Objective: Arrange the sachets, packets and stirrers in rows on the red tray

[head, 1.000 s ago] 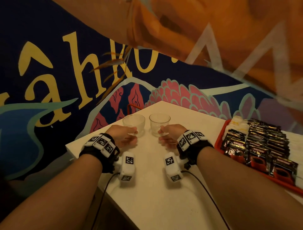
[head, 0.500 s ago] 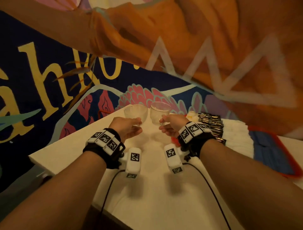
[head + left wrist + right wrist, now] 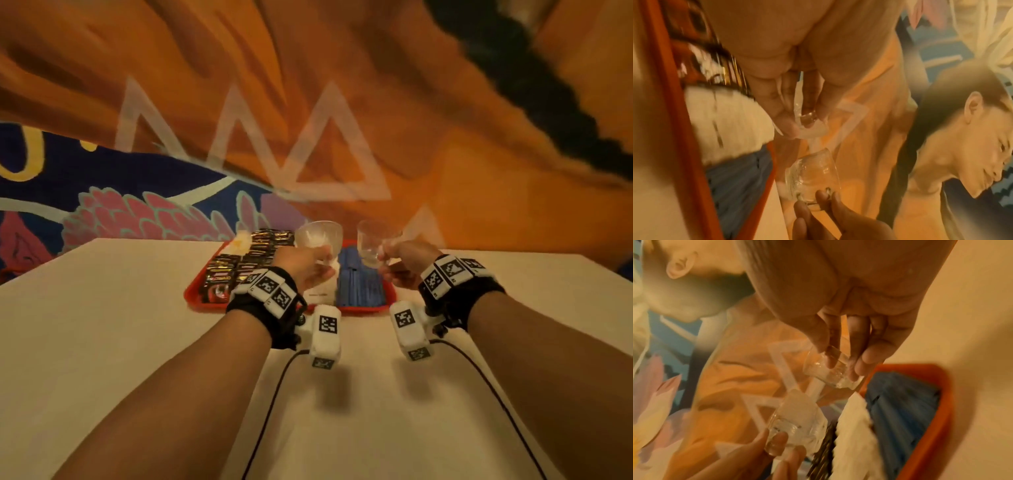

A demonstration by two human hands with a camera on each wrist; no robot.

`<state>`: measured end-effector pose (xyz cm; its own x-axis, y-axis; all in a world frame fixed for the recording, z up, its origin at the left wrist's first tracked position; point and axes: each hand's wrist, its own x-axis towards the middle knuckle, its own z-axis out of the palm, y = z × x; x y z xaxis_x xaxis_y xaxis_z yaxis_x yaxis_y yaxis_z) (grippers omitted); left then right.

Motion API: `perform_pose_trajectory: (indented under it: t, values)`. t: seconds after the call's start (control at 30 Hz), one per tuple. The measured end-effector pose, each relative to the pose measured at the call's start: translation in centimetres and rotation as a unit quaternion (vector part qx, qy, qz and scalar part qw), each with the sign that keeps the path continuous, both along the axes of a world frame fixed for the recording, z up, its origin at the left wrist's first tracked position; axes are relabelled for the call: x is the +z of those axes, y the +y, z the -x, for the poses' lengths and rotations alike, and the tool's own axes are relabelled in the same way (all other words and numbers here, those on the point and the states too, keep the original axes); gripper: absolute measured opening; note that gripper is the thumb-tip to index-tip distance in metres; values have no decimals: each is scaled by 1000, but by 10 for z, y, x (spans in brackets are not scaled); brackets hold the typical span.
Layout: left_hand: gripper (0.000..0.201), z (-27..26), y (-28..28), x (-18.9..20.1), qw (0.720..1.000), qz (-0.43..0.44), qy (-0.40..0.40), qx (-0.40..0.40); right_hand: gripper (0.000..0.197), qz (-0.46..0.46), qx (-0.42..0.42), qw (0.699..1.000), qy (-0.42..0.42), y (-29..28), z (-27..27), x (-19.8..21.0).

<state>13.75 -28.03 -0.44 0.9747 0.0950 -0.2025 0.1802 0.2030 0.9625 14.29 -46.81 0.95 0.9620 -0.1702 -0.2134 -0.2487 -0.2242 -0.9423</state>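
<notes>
A café or eatery: a bold painted mural (image 3: 308,120) behind a white table (image 3: 102,325), coffee sachets (image 3: 233,274) on a red tray (image 3: 191,298).

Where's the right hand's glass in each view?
Head: right glass, upper centre, pinched by the right hand, over the tray's far right.
Left wrist: bottom centre, fingertips on its base.
Right wrist: centre, under the fingers.
Shared landmark: blue stirrers on the red tray, beside the white sachets.
</notes>
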Motion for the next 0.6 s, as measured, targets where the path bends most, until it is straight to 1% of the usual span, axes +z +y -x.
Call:
perform_pose_trajectory:
  t: [0.07,0.1,0.2,0.23,0.27,0.37,0.5,0.6]
  values:
    - [25,-12,-40,-9,1000,-4,0,-15,21,11,-36,999,7,-38,2,-5]
    - [27,-16,-58,-13,1000,1,2,-23,22,15,-52,998,13,-54,3,-9]
    - [11,-24,-106,-23,998,12,25,-55,25,14,-92,995,30,-94,5,-19]
    - [11,-25,-119,-26,997,8,34,-63,25,15,-102,994,33,-105,5,-22]
    - [15,-28,-130,-30,997,4,43,-67,25,16,-110,993,36,-114,4,-25]
    - [26,-40,-154,-44,996,-17,62,-65,26,17,-123,991,47,-134,-1,-35]
    - [25,-50,-172,-54,994,-46,73,-69,26,11,-129,990,60,-148,-11,-47]
    - [32,-55,-180,-55,994,-59,66,-62,26,7,-131,989,67,-155,-18,-53]
